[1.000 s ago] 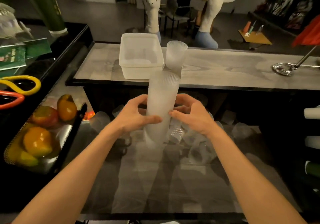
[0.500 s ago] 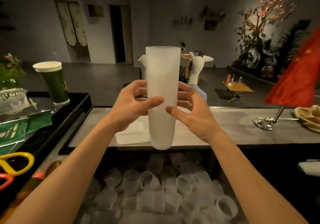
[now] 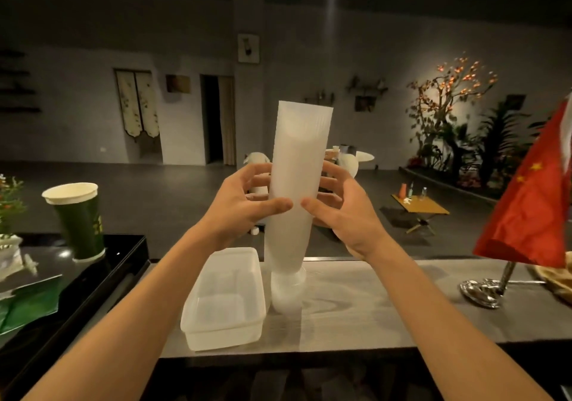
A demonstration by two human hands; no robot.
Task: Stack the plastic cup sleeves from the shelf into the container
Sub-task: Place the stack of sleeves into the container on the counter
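A tall white stack of plastic cup sleeves (image 3: pixel 295 184) stands upright in the middle of the view, held from both sides. My left hand (image 3: pixel 240 205) grips its left side and my right hand (image 3: pixel 345 211) grips its right side, thumbs nearly meeting in front. The stack's lower end sits in the mouth of a smaller cup stack (image 3: pixel 286 292) standing on the wooden counter. A clear rectangular plastic container (image 3: pixel 224 332) rests on the counter just left of that smaller stack, and looks empty.
A green paper cup (image 3: pixel 79 221) stands on the black tray (image 3: pixel 123 264) at left, beside green packets. A red flag (image 3: pixel 532 202) on a metal stand (image 3: pixel 483 290) is at right. The wooden counter (image 3: pixel 371 304) runs across, with its dark front edge below.
Both hands lifted the tall stack from the low shelf of loose sleeves up to the counter. Its base now sits in the smaller stack beside the container. The view tilted upward.
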